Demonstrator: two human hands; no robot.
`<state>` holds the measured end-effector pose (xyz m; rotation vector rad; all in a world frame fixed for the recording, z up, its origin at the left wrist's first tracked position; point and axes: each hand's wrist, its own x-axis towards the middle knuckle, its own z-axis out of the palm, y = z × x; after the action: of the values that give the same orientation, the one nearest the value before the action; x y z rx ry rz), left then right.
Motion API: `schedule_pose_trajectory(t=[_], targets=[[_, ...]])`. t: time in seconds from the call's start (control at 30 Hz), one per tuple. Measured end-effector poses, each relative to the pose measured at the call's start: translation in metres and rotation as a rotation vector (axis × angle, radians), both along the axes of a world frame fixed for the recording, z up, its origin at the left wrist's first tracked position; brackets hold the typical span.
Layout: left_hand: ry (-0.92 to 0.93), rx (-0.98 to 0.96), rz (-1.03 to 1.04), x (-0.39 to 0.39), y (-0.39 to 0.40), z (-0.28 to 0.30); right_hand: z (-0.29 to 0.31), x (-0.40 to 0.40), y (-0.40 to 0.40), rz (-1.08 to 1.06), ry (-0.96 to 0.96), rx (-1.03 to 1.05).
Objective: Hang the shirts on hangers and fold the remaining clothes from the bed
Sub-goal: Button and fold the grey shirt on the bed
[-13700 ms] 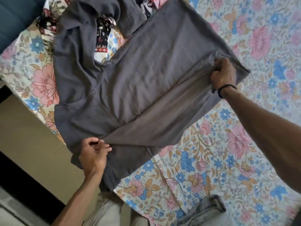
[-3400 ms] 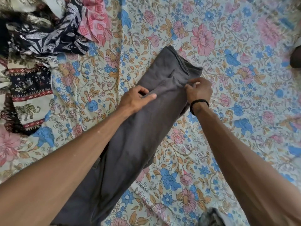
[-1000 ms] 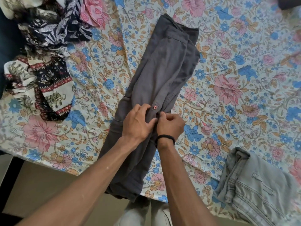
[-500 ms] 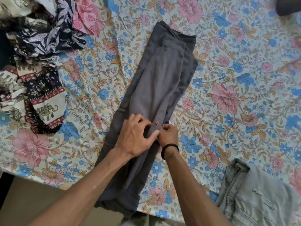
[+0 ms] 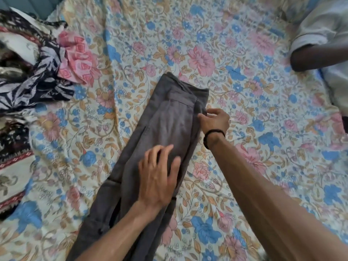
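Garment (image 5: pixel 165 129), grey and folded into a long strip, lies on the bed (image 5: pixel 244 166) with its long axis running from the near-left edge away toward the far end. Left hand (image 5: pixel 158 178) rests flat on the strip's middle, fingers spread and relaxed. Right hand (image 5: pixel 214 121), nearer the far end, seems to pinch the strip's right edge, though blur hides the fingertips. Folding end to end would likely carry the far end back over the left hand. Unfolded clothes (image 5: pixel 32 76) lie well apart at left.
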<state>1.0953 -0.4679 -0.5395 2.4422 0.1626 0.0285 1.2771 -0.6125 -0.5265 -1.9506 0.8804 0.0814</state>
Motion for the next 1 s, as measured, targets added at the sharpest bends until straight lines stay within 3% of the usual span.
schedule_pose_trajectory(t=[0.1, 0.2, 0.27, 0.4, 0.5, 0.8, 1.0], targets=[[-0.11, -0.007, 0.001, 0.086, -0.014, 0.003, -0.011, 0.012, -0.006, -0.109, 0.045, 0.133], [-0.207, 0.028, 0.042, 0.162, -0.016, -0.002, -0.014, 0.018, -0.012, -0.087, -0.032, 0.253], [-0.154, 0.095, 0.008, 0.213, -0.004, -0.006, -0.016, 0.02, -0.014, -0.113, -0.059, 0.32], [0.162, 0.284, -0.551, 0.291, 0.02, 0.009, -0.027, 0.017, -0.019, -0.181, -0.032, 0.44], [0.248, 0.477, -0.831, 0.324, 0.03, 0.028, -0.028, 0.012, -0.025, -0.095, -0.062, 0.415], [0.478, 0.706, -0.981, 0.369, 0.043, 0.024, -0.042, 0.021, -0.029, -0.09, 0.01, 0.36], [0.589, 0.636, -0.885, 0.379, 0.065, 0.05, -0.031, 0.033, -0.022, -0.066, -0.061, 0.725]])
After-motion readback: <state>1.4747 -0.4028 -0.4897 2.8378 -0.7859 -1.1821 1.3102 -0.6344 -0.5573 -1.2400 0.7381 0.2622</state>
